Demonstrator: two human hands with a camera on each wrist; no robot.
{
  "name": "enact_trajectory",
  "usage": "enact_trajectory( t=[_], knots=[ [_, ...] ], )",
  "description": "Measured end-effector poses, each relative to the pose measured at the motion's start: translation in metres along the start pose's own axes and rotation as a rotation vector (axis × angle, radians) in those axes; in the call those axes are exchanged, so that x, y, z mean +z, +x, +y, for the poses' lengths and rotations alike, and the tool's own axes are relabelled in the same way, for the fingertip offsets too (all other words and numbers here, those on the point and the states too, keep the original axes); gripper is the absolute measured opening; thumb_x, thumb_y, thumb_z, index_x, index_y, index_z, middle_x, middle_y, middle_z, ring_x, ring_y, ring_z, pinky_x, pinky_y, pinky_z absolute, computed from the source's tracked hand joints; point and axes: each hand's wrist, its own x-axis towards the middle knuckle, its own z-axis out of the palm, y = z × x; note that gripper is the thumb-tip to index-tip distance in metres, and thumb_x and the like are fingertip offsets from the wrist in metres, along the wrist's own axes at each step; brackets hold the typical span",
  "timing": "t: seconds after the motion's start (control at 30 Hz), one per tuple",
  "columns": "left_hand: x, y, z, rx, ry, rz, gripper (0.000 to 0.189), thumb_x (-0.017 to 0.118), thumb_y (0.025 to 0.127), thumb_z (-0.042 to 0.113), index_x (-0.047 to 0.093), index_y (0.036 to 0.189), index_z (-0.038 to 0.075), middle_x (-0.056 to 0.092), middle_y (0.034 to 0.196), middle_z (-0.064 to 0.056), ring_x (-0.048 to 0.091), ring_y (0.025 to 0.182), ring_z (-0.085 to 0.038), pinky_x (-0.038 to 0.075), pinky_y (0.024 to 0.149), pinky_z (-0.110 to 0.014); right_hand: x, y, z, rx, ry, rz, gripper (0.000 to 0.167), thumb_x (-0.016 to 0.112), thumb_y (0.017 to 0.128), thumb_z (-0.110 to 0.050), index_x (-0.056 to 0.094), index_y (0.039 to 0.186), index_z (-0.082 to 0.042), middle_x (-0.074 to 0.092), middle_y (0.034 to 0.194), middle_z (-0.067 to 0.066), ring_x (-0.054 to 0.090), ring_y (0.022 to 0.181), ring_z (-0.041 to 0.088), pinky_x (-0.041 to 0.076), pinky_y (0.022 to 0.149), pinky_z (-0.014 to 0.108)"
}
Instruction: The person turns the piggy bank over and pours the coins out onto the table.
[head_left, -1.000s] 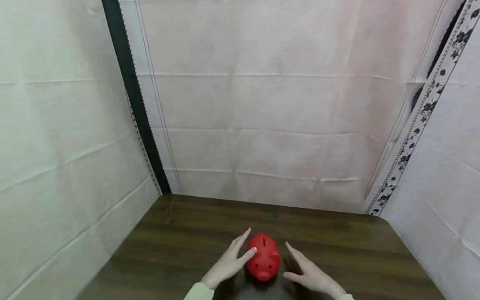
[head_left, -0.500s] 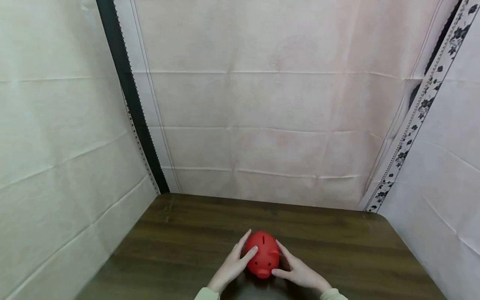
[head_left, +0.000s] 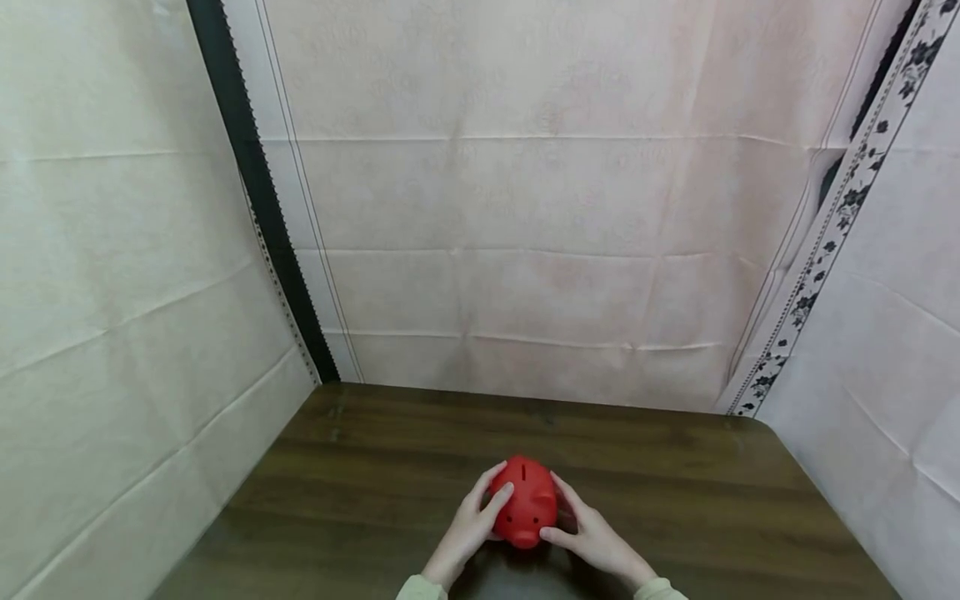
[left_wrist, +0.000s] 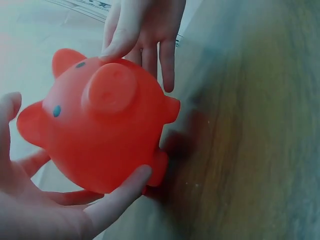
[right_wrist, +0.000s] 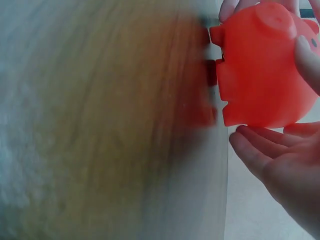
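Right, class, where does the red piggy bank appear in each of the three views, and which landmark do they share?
Head: piggy bank low, just right of centre.
Left wrist: piggy bank left of centre, around mid-height.
Right wrist: piggy bank at upper right.
Shared landmark: the wooden tabletop.

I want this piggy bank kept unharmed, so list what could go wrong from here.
Rounded sides may let the piggy bank slip between the left grip and right grip, perhaps tumbling onto the table. The right thumb lies by the snout, the left thumb farther back, so uneven pressure might twist it.
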Motion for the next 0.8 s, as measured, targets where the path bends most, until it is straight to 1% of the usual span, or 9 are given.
enact_trajectory(
  t=[0.13, 0.2, 0.3, 0.4, 0.57, 0.67, 0.73, 0.8],
  knots=[
    [0.002, -0.002, 0.003, -0.004, -0.028, 0.018, 0.052, 0.050, 0.099, 0.039, 0.040, 0.146, 0.018, 0.043, 0.141, -0.024, 0.064, 0.098, -0.025, 0.060, 0.066, -0.046, 0.000, -0.001, -0.003, -0.026, -0.019, 0.046, 0.081, 0.068, 0.090, -0.028, 0.022, 0.153, -0.006, 0.045, 0.145, 0.026, 0.051, 0.127, 0.044, 0.052, 0.096, 0.048],
    [0.003, -0.003, 0.007, -0.006, -0.033, 0.031, 0.052, 0.051, 0.099, 0.040, 0.041, 0.145, 0.020, 0.043, 0.141, -0.023, 0.064, 0.098, -0.024, 0.060, 0.066, -0.044, 0.000, -0.001, -0.005, -0.042, -0.016, 0.074, 0.080, 0.069, 0.089, -0.027, 0.024, 0.152, -0.007, 0.047, 0.144, 0.026, 0.052, 0.126, 0.043, 0.053, 0.095, 0.047],
    [0.004, -0.004, 0.015, -0.001, -0.064, 0.045, 0.052, 0.052, 0.098, 0.041, 0.041, 0.145, 0.022, 0.045, 0.140, -0.020, 0.063, 0.098, -0.022, 0.060, 0.066, -0.043, 0.000, -0.002, -0.008, -0.068, 0.001, 0.132, 0.078, 0.070, 0.089, -0.025, 0.027, 0.152, -0.009, 0.047, 0.144, 0.025, 0.053, 0.125, 0.043, 0.053, 0.094, 0.046],
    [0.005, -0.005, 0.022, 0.019, -0.126, 0.054, 0.053, 0.053, 0.098, 0.039, 0.039, 0.145, 0.021, 0.045, 0.141, -0.018, 0.062, 0.100, -0.021, 0.060, 0.069, -0.042, -0.002, -0.001, -0.013, -0.081, 0.048, 0.187, 0.074, 0.069, 0.089, -0.021, 0.029, 0.151, -0.013, 0.044, 0.146, 0.024, 0.052, 0.125, 0.044, 0.056, 0.091, 0.042],
    [0.007, -0.004, 0.031, 0.065, -0.217, 0.069, 0.054, 0.053, 0.098, 0.035, 0.036, 0.146, 0.019, 0.043, 0.143, -0.018, 0.061, 0.103, -0.021, 0.060, 0.074, -0.043, -0.005, 0.002, -0.023, -0.082, 0.108, 0.232, 0.073, 0.068, 0.090, -0.018, 0.029, 0.152, -0.018, 0.039, 0.151, 0.019, 0.049, 0.128, 0.042, 0.053, 0.094, 0.033],
    [0.008, -0.004, 0.034, 0.071, -0.248, 0.083, 0.054, 0.054, 0.098, 0.035, 0.035, 0.146, 0.020, 0.043, 0.144, -0.017, 0.060, 0.106, -0.021, 0.060, 0.076, -0.043, -0.007, 0.003, -0.027, -0.099, 0.115, 0.246, 0.072, 0.067, 0.090, -0.016, 0.029, 0.152, -0.020, 0.036, 0.154, 0.015, 0.049, 0.131, 0.035, 0.051, 0.097, 0.029],
    [0.009, -0.005, 0.036, 0.064, -0.291, 0.089, 0.054, 0.053, 0.098, 0.036, 0.034, 0.147, 0.020, 0.043, 0.144, -0.016, 0.059, 0.107, -0.020, 0.060, 0.078, -0.043, -0.008, 0.003, -0.030, -0.122, 0.116, 0.253, 0.071, 0.067, 0.091, -0.016, 0.030, 0.151, -0.021, 0.035, 0.154, 0.014, 0.049, 0.132, 0.023, 0.050, 0.097, 0.026],
    [0.009, -0.005, 0.037, 0.055, -0.348, 0.091, 0.055, 0.051, 0.099, 0.037, 0.033, 0.147, 0.020, 0.043, 0.145, -0.017, 0.060, 0.106, -0.020, 0.059, 0.079, -0.043, -0.009, 0.003, -0.033, -0.144, 0.116, 0.262, 0.071, 0.066, 0.091, -0.015, 0.030, 0.151, -0.021, 0.035, 0.155, 0.013, 0.046, 0.132, 0.009, 0.050, 0.097, 0.025]
  ],
)
